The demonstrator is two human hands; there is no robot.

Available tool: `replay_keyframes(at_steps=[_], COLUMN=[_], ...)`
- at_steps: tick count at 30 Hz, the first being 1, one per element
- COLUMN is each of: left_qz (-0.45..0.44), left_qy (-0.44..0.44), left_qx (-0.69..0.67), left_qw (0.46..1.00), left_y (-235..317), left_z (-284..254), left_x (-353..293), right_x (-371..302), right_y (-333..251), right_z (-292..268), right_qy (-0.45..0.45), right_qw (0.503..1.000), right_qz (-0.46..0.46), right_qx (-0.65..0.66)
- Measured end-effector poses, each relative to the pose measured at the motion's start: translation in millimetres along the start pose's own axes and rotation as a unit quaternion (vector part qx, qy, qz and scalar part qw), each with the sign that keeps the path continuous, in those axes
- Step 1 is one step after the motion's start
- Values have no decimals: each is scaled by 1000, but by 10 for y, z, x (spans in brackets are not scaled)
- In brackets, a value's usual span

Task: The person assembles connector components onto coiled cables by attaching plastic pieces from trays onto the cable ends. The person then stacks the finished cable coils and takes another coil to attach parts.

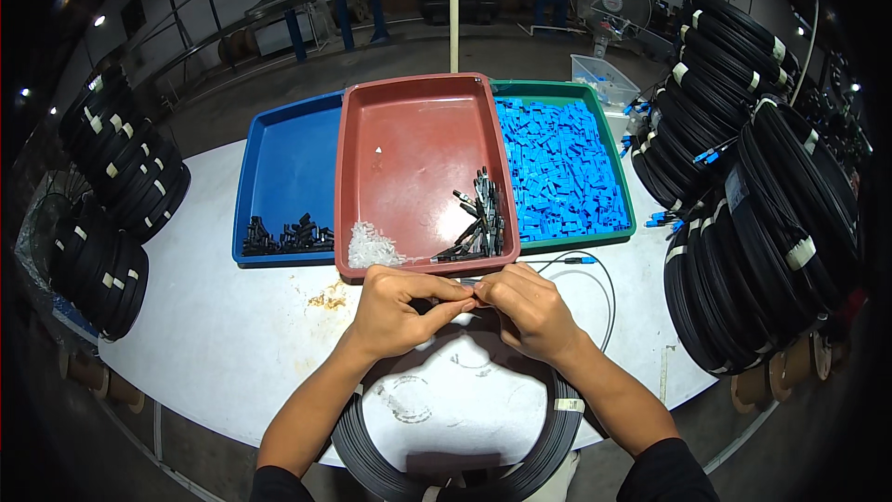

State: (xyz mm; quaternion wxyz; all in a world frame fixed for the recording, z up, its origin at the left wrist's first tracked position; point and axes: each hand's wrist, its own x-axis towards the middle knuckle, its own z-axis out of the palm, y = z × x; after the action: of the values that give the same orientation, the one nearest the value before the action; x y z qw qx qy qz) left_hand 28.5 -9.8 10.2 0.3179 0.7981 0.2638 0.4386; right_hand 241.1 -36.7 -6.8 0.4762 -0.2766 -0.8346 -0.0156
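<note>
Over the near edge of the red tray, my left hand (400, 305) and my right hand (536, 309) meet with thumbs and fingertips pinched together. What they pinch is too small and covered to make out. Beneath my wrists lies a coil of black cable (358, 446), bound with white tape. A thin black cable loops out to the right of my right hand, and a blue connector (581, 260) lies on the table beside it. The red tray (418, 130) holds small clear sleeves (372, 246) and slim black connector parts (483, 214).
A blue tray (293, 149) with short black pieces (288, 234) stands left; a green tray (618, 163) full of blue connector housings (562, 167) stands right. Cable coils are stacked at the left (125, 153) and right (743, 251). Behind are a clear bin (602, 79) and a fan (610, 5).
</note>
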Motion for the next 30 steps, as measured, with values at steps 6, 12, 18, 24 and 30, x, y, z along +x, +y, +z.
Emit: replay_keyframes(at_steps=[6,12,18,24,30], left_qz=[-61,-36,57,213,295], left_qy=[-8,10,6,-6,-31], left_qx=[-21,-44,29,146,225], left_qw=[998,998,998,966,928], left_y=[-3,31,16,-4,-90], left_z=[3,24,49,40,-32], left_x=[-7,-6,10,11,23], right_x=[-36,2,-14,-51,-51], right_y=[32,-16,-62,-30,-60], right_z=[33,-11,-3,20,33], right_qy=[4,8,-16,-3,-37], right_qw=[1000,999,999,996,972], right_qz=[8,-9,36,85,215], right_qx=[-3,-44,-38,18,91])
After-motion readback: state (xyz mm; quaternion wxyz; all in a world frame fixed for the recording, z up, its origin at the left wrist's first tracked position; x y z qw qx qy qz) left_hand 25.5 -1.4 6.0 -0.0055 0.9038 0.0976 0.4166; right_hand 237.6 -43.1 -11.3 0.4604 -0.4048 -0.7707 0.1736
